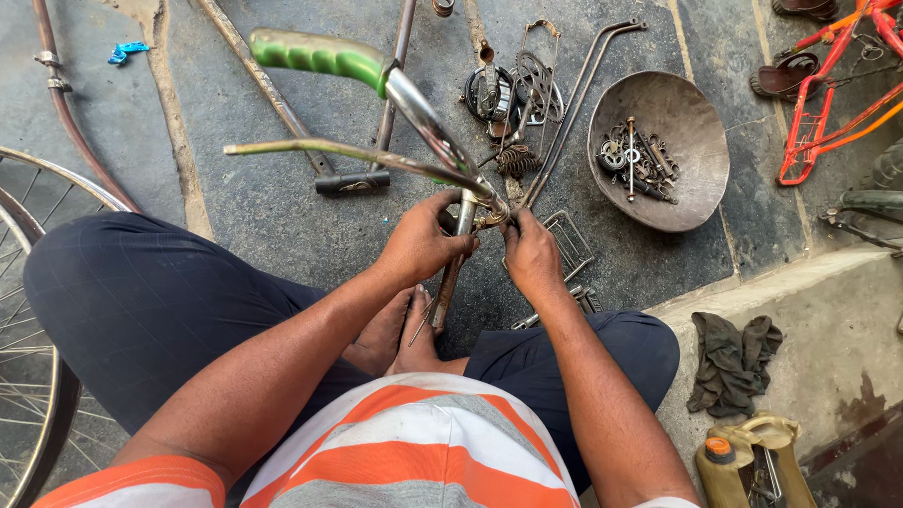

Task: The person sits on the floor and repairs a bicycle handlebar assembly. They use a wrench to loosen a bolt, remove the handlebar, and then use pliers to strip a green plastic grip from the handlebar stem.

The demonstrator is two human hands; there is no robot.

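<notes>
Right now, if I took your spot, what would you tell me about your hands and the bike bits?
Left hand: gripping the chrome handlebar stem, which stands between the feet.
Right hand: fingers at the stem's top clamp, beside the left hand.
Handlebar with green grip sticks up and away, attached to the stem.
Metal bowl of small parts lies to the right; springs and rods beside it.
Done or left: cannot tell whether the clamp is tight.

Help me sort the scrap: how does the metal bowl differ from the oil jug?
The metal bowl is round, rusty brown and open, holding small bike parts; the oil jug is boxy, yellowish with an orange cap. The bowl sits on the dark floor, the jug on the raised step. Both look grimy.
</notes>
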